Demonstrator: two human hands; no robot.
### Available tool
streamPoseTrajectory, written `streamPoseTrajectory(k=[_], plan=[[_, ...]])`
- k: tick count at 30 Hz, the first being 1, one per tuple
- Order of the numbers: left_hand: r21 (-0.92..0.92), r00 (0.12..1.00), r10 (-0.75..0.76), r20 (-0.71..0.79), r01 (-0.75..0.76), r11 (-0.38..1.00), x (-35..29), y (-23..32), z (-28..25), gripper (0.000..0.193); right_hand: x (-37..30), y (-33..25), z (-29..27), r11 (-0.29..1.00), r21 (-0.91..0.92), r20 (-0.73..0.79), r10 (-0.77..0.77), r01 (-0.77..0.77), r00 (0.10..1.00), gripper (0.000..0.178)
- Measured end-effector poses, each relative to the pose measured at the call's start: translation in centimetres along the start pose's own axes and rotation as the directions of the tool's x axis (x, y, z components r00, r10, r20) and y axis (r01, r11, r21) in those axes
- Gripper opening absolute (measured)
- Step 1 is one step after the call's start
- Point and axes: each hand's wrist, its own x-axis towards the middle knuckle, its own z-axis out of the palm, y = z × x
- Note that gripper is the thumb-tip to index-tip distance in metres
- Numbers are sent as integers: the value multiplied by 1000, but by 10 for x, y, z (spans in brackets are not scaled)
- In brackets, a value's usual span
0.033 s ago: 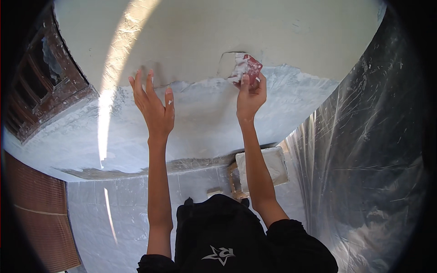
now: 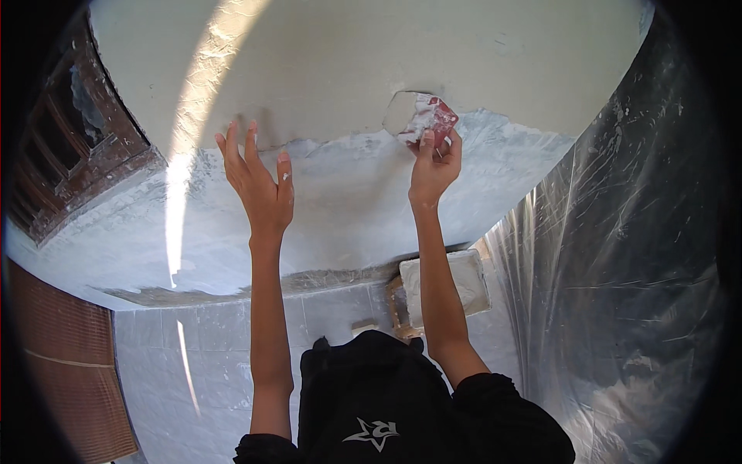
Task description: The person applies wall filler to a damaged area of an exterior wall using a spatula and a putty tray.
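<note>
My right hand (image 2: 435, 170) pinches a red putty spreader (image 2: 444, 119) between thumb and fingers. White filler is smeared over the spreader's left part. Its blade lies at or against the wall (image 2: 332, 77), beside a thinly outlined patch (image 2: 401, 113), just above the ragged upper edge of the white filler coat (image 2: 340, 182). Over on the left, my left hand (image 2: 259, 185) is raised with fingers spread and holds nothing. A dab of white marks its thumb. Whether its fingertips touch the wall cannot be made out.
Below my right forearm sits a square tub of white filler (image 2: 452, 290) on a wooden support. A small pale block (image 2: 363, 327) lies on the tiled floor (image 2: 209, 363). Clear plastic sheeting (image 2: 610, 286) hangs at right. A brown wooden window frame (image 2: 85, 155) is at left.
My right hand and the spreader have shifted slightly right and down along the wall. My left hand has moved very slightly left.
</note>
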Motion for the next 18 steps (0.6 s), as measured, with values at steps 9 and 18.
streamPoseTrajectory(k=[9,18], plan=[[53,998,-44,40,42,998,4,7,0,55,-6,-21,9,997,60,154,-56,48,986,28],[52,1000,12,9,-12,999,6,4,7,56,10,-27,-12,993,95,-218,86,-67,972,28]])
